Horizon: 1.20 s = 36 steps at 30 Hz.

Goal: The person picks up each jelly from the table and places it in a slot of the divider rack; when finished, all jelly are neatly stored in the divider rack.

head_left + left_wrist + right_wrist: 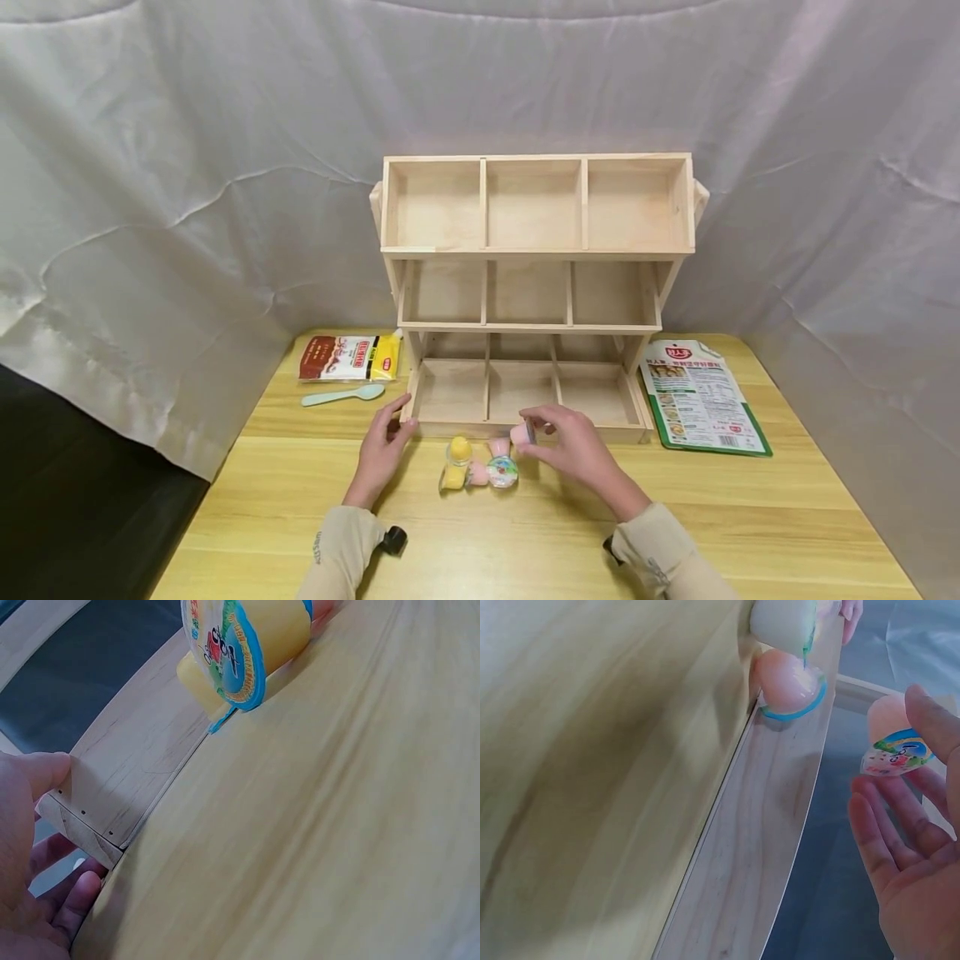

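Clearly, in the head view everything centres on the wooden rack (536, 249), whose 3 tiers are each split into 3 compartments and step back as they rise, likely so every compartment can be reached from the front. At its front left corner, the left hand (382, 450) grips the wood, probably to steady it. By its front board, near the middle compartment, the right hand (566, 442) pinches a pink jelly cup (519, 434). More jelly cups (453, 477), yellow and pink, lie clustered just in front of the rack, within easy reach of the fingers. Left of the rack rest a red-and-yellow packet (348, 358) and a pale spoon (342, 395); right of it lies a green-edged packet (705, 400), these 3 seemingly set aside to leave the front free. Next, the left wrist view shows the thumb on the rack's front board and the fingers bent round its end, a hold that seems meant to stop sliding. Finally, the right wrist view shows the pink cup beside the rack's front board, its printed lid towards the fingers and the thumb against its body; such a light hold probably spares the soft cup from squashing.
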### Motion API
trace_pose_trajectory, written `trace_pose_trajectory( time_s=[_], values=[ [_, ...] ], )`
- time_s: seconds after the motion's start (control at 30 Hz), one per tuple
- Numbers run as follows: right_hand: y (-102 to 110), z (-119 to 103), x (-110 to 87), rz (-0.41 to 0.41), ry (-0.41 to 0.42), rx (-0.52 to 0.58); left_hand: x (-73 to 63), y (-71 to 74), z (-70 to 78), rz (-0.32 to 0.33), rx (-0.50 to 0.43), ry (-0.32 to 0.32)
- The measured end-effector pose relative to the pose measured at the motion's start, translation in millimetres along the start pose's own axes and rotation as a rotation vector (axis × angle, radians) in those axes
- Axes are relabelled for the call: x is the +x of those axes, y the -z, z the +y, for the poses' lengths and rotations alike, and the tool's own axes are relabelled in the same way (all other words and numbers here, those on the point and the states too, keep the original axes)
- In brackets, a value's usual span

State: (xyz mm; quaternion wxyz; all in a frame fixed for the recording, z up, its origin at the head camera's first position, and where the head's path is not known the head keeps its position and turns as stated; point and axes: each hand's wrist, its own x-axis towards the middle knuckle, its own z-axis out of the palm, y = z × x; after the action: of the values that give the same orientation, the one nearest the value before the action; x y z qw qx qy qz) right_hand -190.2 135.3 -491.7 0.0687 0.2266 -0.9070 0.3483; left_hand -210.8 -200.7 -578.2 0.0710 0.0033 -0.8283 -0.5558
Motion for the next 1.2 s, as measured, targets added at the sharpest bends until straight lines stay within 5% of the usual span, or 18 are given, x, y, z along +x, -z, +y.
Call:
trace_pose_trajectory(
  time_s=[0.53, 0.9, 1.2],
  values=[
    [-15, -16, 41.8, -0.001, 0.015, 0.116, 4.0, 3.2, 0.9, 0.017, 0.008, -0.001],
    [-57, -25, 92.8, -0.015, 0.012, 0.191, 4.0, 4.3, 0.2, 0.025, 0.007, -0.017],
    [-97, -24, 124.7, -0.027, 0.019, 0.085, -0.6, -0.2, -1.6, 0.011, -0.001, -0.007]
  ],
)
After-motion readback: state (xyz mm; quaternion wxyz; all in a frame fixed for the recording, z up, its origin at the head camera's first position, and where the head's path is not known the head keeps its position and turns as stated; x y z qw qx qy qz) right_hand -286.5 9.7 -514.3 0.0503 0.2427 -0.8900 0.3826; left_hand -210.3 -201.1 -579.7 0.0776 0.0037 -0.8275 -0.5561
